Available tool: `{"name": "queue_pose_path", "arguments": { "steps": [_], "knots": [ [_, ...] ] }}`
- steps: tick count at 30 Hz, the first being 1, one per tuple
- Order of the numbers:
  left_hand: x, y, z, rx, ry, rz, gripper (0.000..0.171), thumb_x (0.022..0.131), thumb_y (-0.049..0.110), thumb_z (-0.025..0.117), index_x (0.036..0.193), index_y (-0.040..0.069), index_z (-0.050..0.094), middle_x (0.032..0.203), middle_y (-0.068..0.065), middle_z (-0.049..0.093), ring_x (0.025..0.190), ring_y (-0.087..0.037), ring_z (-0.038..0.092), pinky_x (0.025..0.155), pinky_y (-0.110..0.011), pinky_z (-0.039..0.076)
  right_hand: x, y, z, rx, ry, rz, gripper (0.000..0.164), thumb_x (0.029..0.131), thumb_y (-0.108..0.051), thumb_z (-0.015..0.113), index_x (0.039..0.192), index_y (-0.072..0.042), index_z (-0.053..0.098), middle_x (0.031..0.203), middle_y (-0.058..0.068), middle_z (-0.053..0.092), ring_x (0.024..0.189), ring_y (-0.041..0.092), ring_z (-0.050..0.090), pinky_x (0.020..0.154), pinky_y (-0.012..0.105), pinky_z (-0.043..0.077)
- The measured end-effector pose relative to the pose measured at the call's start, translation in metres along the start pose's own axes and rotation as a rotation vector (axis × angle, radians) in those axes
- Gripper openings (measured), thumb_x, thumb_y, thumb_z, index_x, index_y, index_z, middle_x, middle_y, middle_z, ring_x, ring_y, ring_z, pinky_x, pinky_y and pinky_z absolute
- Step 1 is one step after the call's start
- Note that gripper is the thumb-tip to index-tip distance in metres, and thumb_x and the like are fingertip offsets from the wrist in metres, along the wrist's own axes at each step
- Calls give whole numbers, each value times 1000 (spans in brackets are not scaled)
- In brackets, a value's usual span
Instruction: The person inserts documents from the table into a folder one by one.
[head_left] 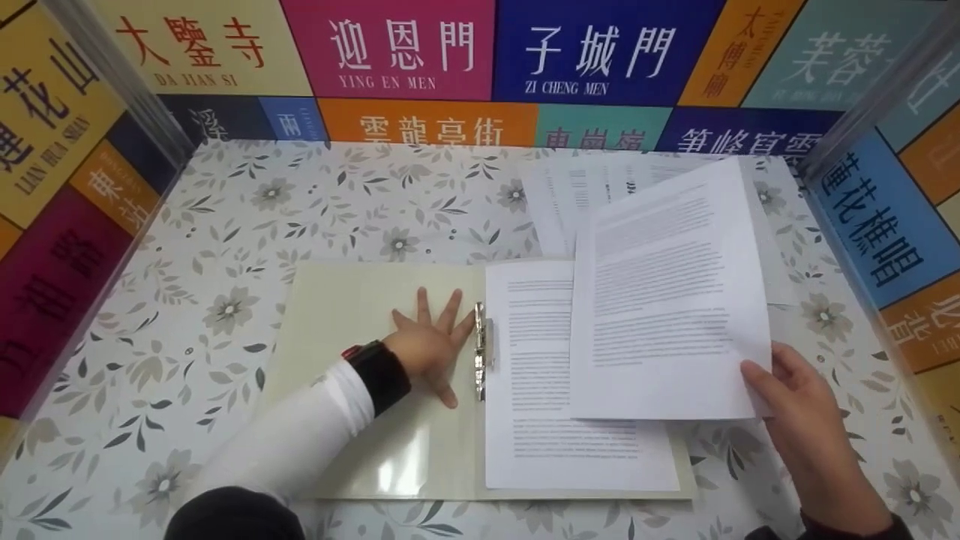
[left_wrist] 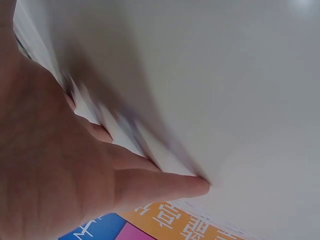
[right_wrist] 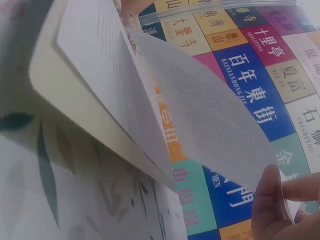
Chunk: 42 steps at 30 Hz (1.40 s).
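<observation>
A cream folder (head_left: 330,300) lies spread flat, a metal clip (head_left: 480,360) along its spine. On its bare left cover my left hand (head_left: 431,349) rests with fingers spread, one fingertip right by the clip. The left wrist view shows those straight fingers (left_wrist: 165,186) against the smooth cover. Printed sheets (head_left: 536,450) lie on the folder's right side. Above them my right hand (head_left: 802,397) pinches a printed sheet (head_left: 660,300) at its lower right edge, thumb on the front. In the right wrist view that sheet (right_wrist: 210,110) bows in the air, apart from the stack.
More loose papers (head_left: 559,199) lie behind the folder at the back right, partly hidden by the raised sheet. A flower-patterned cloth (head_left: 360,202) covers the table. Colourful panels with large characters (head_left: 405,52) wall off the back and both sides.
</observation>
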<state>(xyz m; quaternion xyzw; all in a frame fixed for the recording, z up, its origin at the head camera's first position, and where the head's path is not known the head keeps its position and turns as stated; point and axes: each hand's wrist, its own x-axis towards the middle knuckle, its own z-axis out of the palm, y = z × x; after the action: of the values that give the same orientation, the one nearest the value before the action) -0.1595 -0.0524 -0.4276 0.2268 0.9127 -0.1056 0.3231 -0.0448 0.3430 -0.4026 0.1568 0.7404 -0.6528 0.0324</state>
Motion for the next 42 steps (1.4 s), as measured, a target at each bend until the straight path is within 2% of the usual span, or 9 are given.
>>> {"name": "queue_pose_path", "arguments": {
  "steps": [3,6,10,19,24,26,30,33,42],
  "knots": [
    [1,1,1,-1,-2,-4,135,61,66,77,155,26,-12,157,-12,-30,137,-60,-17,102,-79,18,-8,1,11,-20,-20,23,71,97,-27,59,150,1,22,125,-10,49,100,-7,59,81,13,53],
    [2,1,2,-5,-4,-5,136,61,66,78,155,26,-12,157,-12,-31,137,-60,-17,102,-79,18,-16,0,22,-28,-27,2,72,97,-27,59,150,2,21,129,-6,47,101,-5,60,80,15,54],
    [3,0,2,-9,-4,-4,137,60,66,78,155,26,-12,157,-12,-31,137,-59,-16,103,-79,17,-26,0,36,-36,-25,-14,62,97,-26,58,147,-2,30,132,-3,46,105,-5,59,82,15,54],
    [-1,1,-2,4,-11,7,136,61,65,78,155,25,-13,157,-13,-30,137,-60,-15,102,-79,20,-29,18,58,-106,-50,126,61,99,-28,53,147,1,28,150,19,34,104,-7,55,84,14,51],
    [-1,1,-2,4,-13,7,136,61,65,77,155,24,-12,157,-13,-30,138,-60,-14,102,-79,19,-29,23,62,-149,-74,192,63,101,-26,51,150,0,23,157,19,27,132,15,41,84,5,44],
    [-1,0,-1,9,-8,6,136,61,66,77,155,24,-12,157,-13,-29,138,-60,-13,102,-79,20,-30,25,64,-169,-83,201,63,101,-25,51,150,0,22,157,19,26,136,21,36,84,4,43],
    [0,0,-1,18,-4,4,137,61,67,77,154,24,-13,157,-13,-29,138,-60,-13,102,-79,20,-32,28,66,-187,-90,213,62,99,-23,54,149,1,25,155,21,30,117,0,50,84,6,45],
    [1,0,0,21,-9,5,136,61,67,76,154,24,-13,157,-13,-30,138,-60,-14,102,-79,20,-34,30,68,-179,-93,226,59,98,-20,56,147,1,28,152,22,35,99,-12,53,83,9,47],
    [5,-1,2,13,-18,5,139,59,68,77,154,25,-16,156,-13,-32,136,-62,-16,102,-79,18,-39,31,70,-209,-94,231,57,96,-15,59,144,2,34,143,25,46,92,-3,62,78,16,53]
  ]
}}
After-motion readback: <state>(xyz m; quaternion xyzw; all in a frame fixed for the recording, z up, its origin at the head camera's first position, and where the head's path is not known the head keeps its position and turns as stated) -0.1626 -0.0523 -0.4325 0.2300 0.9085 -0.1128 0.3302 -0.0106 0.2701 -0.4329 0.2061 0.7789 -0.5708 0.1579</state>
